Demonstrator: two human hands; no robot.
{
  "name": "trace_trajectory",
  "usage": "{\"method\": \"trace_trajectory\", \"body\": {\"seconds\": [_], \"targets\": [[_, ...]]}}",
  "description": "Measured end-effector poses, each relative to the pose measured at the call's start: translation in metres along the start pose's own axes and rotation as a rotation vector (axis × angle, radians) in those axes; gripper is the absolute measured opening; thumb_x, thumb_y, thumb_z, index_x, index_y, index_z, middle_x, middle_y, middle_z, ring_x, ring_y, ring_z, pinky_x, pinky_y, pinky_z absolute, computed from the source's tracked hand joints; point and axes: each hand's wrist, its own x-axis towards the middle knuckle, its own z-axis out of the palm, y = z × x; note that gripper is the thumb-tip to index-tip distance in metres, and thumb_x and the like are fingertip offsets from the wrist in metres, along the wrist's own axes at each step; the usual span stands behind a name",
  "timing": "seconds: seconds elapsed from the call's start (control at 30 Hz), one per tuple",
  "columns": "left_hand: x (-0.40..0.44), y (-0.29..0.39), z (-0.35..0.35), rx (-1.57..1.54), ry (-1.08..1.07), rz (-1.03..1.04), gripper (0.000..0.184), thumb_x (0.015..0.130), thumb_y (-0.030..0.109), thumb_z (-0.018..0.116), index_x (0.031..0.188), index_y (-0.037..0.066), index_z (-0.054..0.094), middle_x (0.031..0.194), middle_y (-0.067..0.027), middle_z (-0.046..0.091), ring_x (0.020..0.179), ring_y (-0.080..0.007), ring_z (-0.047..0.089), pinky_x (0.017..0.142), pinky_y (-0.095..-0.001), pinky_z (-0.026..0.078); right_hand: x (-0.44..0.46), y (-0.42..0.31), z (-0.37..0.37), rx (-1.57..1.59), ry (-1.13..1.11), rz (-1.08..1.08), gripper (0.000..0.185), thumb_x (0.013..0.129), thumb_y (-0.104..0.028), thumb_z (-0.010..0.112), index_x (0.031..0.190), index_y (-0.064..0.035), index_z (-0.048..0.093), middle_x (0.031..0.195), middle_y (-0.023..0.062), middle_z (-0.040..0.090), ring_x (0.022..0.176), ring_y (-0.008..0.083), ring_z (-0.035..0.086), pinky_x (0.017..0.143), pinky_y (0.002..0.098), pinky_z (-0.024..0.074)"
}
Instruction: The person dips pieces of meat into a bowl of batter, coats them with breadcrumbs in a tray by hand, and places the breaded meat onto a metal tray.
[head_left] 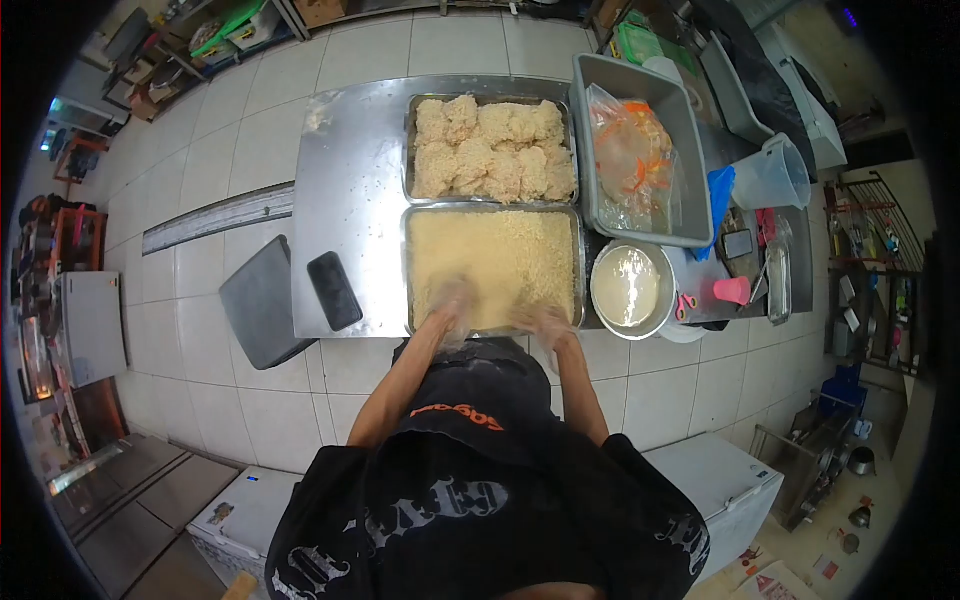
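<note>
Both hands are at the near part of a metal tray of pale crumbs [490, 250]. My left hand [452, 302], in a clear glove, is over the crumbs at the tray's near left; its fingers are smeared by motion. At the near right edge is my right hand [545, 322], gloved too and blurred, its fingers touching or just above the crumbs. Behind this tray, a second metal tray holds crumb-coated pieces [490, 150] laid close together. A round bowl of pale liquid batter [628, 287] stands to the right of the crumb tray.
On the steel table [350, 210] lies a black phone [334, 291]. A grey bin [590, 160] with plastic bags stands at the back right. Farther right are pink-handled scissors [685, 306], a pink cup [732, 290] and a clear jug [775, 175]. A grey lid [262, 305] is left of the table.
</note>
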Motion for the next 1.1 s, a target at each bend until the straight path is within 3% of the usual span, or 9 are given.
{"method": "trace_trajectory", "body": {"seconds": [0.1, 0.17, 0.3, 0.33, 0.47, 0.63, 0.8, 0.93, 1.1], "targets": [[-0.011, 0.053, 0.017, 0.551, 0.030, -0.013, 0.031, 0.083, 0.012, 0.044, 0.111, 0.003, 0.054, 0.101, -0.0143, 0.059, 0.093, -0.0193, 0.056, 0.082, -0.0351, 0.044, 0.042, 0.029, -0.048, -0.783, 0.056, -0.195, 0.034, 0.090, -0.023, 0.038, 0.116, -0.0017, 0.046, 0.120, 0.0163, 0.048, 0.112, 0.0295, 0.046, 0.095, 0.0395, 0.0395], [-0.047, 0.112, 0.027, 0.271, -0.032, 0.013, 0.046, 0.085, 0.018, 0.045, 0.127, 0.002, 0.035, 0.124, -0.0170, 0.041, 0.116, -0.0264, 0.039, 0.098, -0.0376, 0.030, 0.044, 0.004, -0.055, -1.171, 0.049, -0.253, 0.032, 0.086, -0.023, 0.050, 0.110, -0.0016, 0.049, 0.107, 0.0182, 0.053, 0.095, 0.0288, 0.052, 0.082, 0.0388, 0.0439], [-0.021, 0.100, 0.040, 0.818, 0.242, 0.397, 0.064, 0.082, 0.017, 0.046, 0.137, -0.002, 0.020, 0.140, -0.0219, 0.023, 0.132, -0.0340, 0.019, 0.108, -0.0422, 0.014, -0.016, -0.079, 0.037, -1.569, 0.600, -0.315, 0.044, 0.082, -0.027, 0.061, 0.114, -0.0004, 0.047, 0.102, 0.0111, 0.056, 0.089, 0.0218, 0.056, 0.083, 0.0336, 0.0447], [-0.011, 0.093, 0.043, 0.850, 0.287, 0.496, 0.063, 0.081, 0.017, 0.045, 0.136, -0.002, 0.021, 0.140, -0.0222, 0.024, 0.132, -0.0349, 0.019, 0.108, -0.0429, 0.013, -0.010, -0.071, 0.046, -0.784, 0.558, -0.766, 0.045, 0.076, -0.022, 0.067, 0.111, 0.0002, 0.050, 0.092, 0.0072, 0.059, 0.084, 0.0175, 0.056, 0.078, 0.0293, 0.0446], [-0.006, 0.096, 0.069, 1.039, 0.385, 0.612, 0.064, 0.079, 0.012, 0.040, 0.136, -0.008, 0.017, 0.139, -0.0244, 0.025, 0.130, -0.0368, 0.022, 0.108, -0.0406, 0.015, 0.033, -0.063, 0.074, -0.893, 0.820, -0.660, 0.051, 0.077, -0.018, 0.067, 0.119, 0.0010, 0.044, 0.095, 0.0111, 0.062, 0.089, 0.0174, 0.058, 0.080, 0.0276, 0.0461], [-0.012, 0.085, 0.059, 0.948, 0.168, 0.640, 0.062, 0.077, 0.010, 0.039, 0.134, -0.008, 0.019, 0.137, -0.0255, 0.026, 0.128, -0.0378, 0.024, 0.107, -0.0415, 0.016, 0.050, -0.047, 0.038, -0.108, 0.039, -0.470, 0.052, 0.077, -0.013, 0.067, 0.121, 0.0011, 0.044, 0.108, 0.0149, 0.061, 0.100, 0.0202, 0.058, 0.087, 0.0296, 0.0461], [0.024, 0.096, 0.056, 1.112, 0.415, 0.696, 0.047, 0.074, 0.009, 0.042, 0.119, -0.006, 0.042, 0.117, -0.0258, 0.042, 0.112, -0.0390, 0.038, 0.100, -0.0484, 0.024, -0.035, -0.132, 0.108, -1.002, 0.366, -0.486, 0.055, 0.070, -0.013, 0.069, 0.119, -0.0025, 0.047, 0.105, 0.0154, 0.061, 0.097, 0.0241, 0.058, 0.085, 0.0318, 0.0454], [-0.028, 0.180, 0.013, 1.308, 0.107, 0.097, 0.041, 0.079, 0.009, 0.038, 0.118, -0.004, 0.046, 0.098, -0.0208, 0.056, 0.094, -0.0342, 0.054, 0.085, -0.0408, 0.041, -0.026, -0.128, 0.132, -1.332, 0.541, -0.696, 0.056, 0.065, -0.012, 0.068, 0.117, -0.0048, 0.049, 0.106, 0.0185, 0.058, 0.101, 0.0298, 0.055, 0.087, 0.0345, 0.0428], [0.034, 0.026, -0.029, 0.558, 0.410, 0.373, 0.028, 0.082, 0.016, 0.042, 0.098, 0.001, 0.060, 0.080, -0.0149, 0.062, 0.077, -0.0301, 0.059, 0.072, -0.0418, 0.045, 0.009, -0.076, 0.105, -1.529, 0.655, -1.123, 0.031, 0.074, -0.013, 0.053, 0.104, -0.0030, 0.055, 0.093, 0.0160, 0.061, 0.082, 0.0315, 0.058, 0.076, 0.0365, 0.0476]]}}
